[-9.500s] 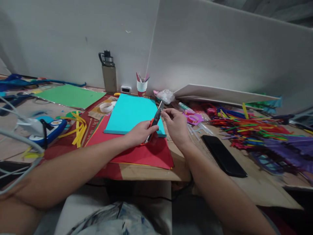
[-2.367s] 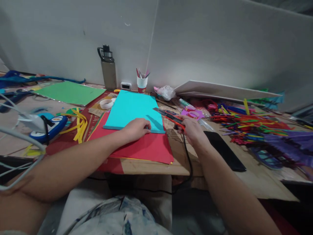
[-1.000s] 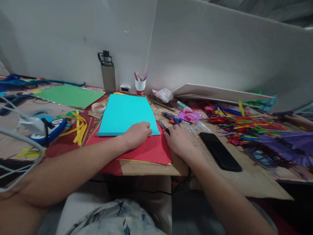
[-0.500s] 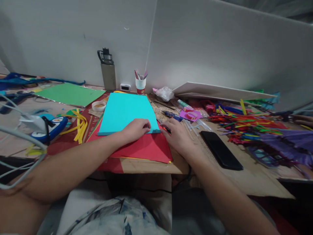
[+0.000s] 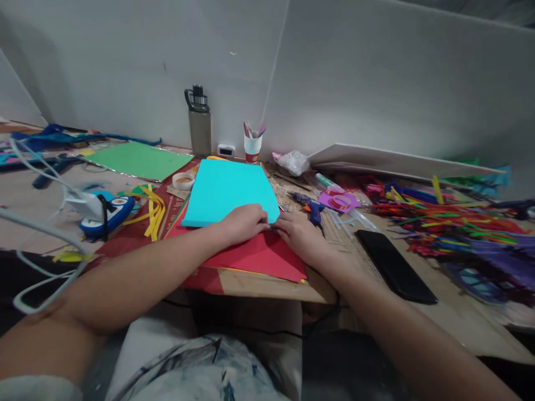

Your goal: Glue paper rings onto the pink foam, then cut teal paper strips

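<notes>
A bright blue sheet of paper [image 5: 232, 186] with a narrow fold along its near edge lies on a red sheet [image 5: 259, 259]. My left hand [image 5: 248, 223] rests on that near edge, its fingers curled and pressed on the fold close to the right corner. Beside it my right hand [image 5: 298, 233] has its fingertips closed at the same corner, almost touching the left fingers. A small thin shiny thing shows by the right index finger; its kind is unclear. Just beyond the right hand lies a blue and orange glue gun [image 5: 314, 213].
Right of my arm lies a black phone [image 5: 393, 267], with piled colourful pipe cleaners [image 5: 455, 211] farther off. A tape roll [image 5: 183, 180], yellow strips [image 5: 154, 214] and a green sheet [image 5: 140, 159] lie left. A bottle [image 5: 199, 128] and paper cup [image 5: 253, 147] stand behind.
My right hand has moved left to the blue sheet's near right corner, close to my left hand. The dark and orange bit seen at its fingers no longer shows. The view has shifted slightly left.
</notes>
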The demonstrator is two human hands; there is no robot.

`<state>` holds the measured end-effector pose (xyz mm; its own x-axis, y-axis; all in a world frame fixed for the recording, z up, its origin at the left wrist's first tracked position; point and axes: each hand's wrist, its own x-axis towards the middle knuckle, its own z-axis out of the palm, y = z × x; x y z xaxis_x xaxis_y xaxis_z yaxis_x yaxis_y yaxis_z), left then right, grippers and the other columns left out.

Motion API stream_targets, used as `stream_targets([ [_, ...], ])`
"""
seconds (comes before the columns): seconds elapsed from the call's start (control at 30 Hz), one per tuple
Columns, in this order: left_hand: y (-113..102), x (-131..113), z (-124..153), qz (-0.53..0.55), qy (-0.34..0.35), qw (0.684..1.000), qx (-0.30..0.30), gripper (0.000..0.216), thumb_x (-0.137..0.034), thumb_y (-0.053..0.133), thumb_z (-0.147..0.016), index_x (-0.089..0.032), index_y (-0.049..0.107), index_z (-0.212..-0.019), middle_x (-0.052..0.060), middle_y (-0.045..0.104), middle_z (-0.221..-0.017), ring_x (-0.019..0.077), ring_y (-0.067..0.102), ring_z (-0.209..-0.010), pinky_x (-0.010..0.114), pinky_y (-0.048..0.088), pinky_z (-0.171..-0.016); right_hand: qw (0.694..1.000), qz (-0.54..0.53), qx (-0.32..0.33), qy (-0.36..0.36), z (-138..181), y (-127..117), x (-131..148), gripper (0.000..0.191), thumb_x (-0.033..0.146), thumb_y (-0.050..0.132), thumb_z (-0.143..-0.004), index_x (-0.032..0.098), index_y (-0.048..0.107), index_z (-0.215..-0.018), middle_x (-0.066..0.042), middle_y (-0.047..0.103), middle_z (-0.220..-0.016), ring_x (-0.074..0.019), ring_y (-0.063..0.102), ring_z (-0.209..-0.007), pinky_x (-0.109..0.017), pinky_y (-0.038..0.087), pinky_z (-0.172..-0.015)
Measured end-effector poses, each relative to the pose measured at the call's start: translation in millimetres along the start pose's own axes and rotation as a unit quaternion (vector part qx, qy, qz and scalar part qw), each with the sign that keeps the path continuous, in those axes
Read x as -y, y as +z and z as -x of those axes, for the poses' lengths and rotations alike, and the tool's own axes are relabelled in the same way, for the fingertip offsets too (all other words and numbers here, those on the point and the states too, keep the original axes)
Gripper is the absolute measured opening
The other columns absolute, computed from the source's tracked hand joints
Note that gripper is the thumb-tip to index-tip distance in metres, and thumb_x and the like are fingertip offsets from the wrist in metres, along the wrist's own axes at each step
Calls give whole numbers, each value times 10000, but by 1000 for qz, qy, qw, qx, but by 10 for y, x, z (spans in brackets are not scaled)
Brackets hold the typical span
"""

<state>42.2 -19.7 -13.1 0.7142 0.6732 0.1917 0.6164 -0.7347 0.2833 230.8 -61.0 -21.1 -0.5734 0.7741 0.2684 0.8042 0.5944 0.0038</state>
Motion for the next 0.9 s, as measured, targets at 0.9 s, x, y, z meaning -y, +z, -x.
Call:
stream_targets([
  [0.9, -254, -73, 78, -233, 90, 944, -216, 213, -272, 500, -899, -160, 655, -806, 72, 630, -801, 211, 545, -802, 346, 364, -669, 981, 46, -191, 3, -236, -233, -4, 194, 168, 478, -896, 172, 647, -800, -71, 624, -807, -211, 497, -819, -349, 335, -769],
])
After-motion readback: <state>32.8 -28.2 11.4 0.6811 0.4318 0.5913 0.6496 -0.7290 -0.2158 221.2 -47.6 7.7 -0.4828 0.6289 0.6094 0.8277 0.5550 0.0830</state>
